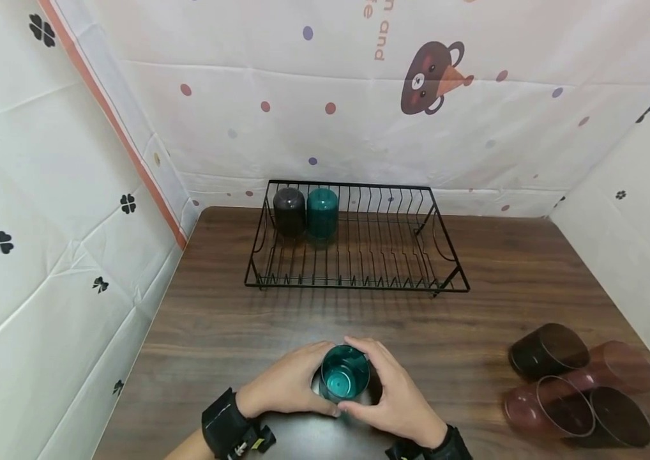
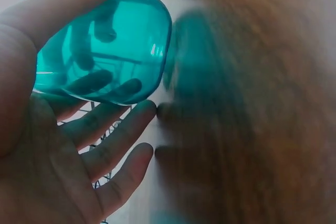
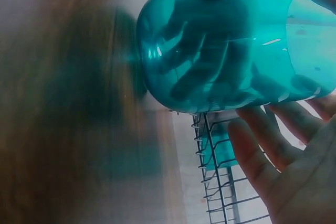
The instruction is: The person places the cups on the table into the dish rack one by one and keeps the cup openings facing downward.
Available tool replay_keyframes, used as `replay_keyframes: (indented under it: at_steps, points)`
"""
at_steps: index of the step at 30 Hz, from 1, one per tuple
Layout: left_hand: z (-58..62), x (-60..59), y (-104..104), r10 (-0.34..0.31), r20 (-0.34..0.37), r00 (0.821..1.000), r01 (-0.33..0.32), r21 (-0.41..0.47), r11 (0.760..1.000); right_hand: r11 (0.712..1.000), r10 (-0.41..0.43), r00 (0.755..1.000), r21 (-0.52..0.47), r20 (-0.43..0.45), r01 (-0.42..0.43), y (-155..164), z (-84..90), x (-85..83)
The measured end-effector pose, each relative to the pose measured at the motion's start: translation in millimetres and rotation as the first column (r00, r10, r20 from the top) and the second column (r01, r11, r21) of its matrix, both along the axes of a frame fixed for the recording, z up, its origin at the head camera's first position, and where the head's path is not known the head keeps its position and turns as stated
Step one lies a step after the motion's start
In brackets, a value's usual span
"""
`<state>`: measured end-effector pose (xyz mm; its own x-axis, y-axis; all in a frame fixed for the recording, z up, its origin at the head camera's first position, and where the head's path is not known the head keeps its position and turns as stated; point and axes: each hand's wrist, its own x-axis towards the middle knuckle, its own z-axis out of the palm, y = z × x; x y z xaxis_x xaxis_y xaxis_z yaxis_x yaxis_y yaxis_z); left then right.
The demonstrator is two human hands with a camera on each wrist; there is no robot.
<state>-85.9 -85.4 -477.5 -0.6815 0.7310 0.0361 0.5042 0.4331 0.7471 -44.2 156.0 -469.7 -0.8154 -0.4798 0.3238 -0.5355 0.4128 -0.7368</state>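
A black wire rack (image 1: 359, 281) stands on the desk (image 1: 503, 268), holding a dark cup (image 1: 289, 211) beside a teal cup (image 1: 322, 212).

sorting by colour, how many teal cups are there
2: one teal cup upright on the table, held between the left hand and right hand; another teal cup upside down in the black rack.
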Motion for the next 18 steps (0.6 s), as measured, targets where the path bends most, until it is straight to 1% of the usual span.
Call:
replay_keyframes:
  at_steps: [6,12,18]
  points:
    - [2.2,2.8,1.0,0.004,0.023,1.0,-0.005,0.027,1.0,0.999,0.009,1.0,-0.038,-0.002,-0.009,0.3,0.4,-0.5]
    - [3.7,3.8,0.7,0.015,0.025,1.0,-0.016,0.053,0.998,0.997,0.017,0.999,-0.081,-0.037,-0.02,0.3,1.2,-1.9]
    - [4.6,3.9,-1.4,-0.003,0.017,1.0,0.001,0.135,0.991,0.993,0.002,0.995,-0.118,-0.096,-0.013,2.5,-0.2,-1.3]
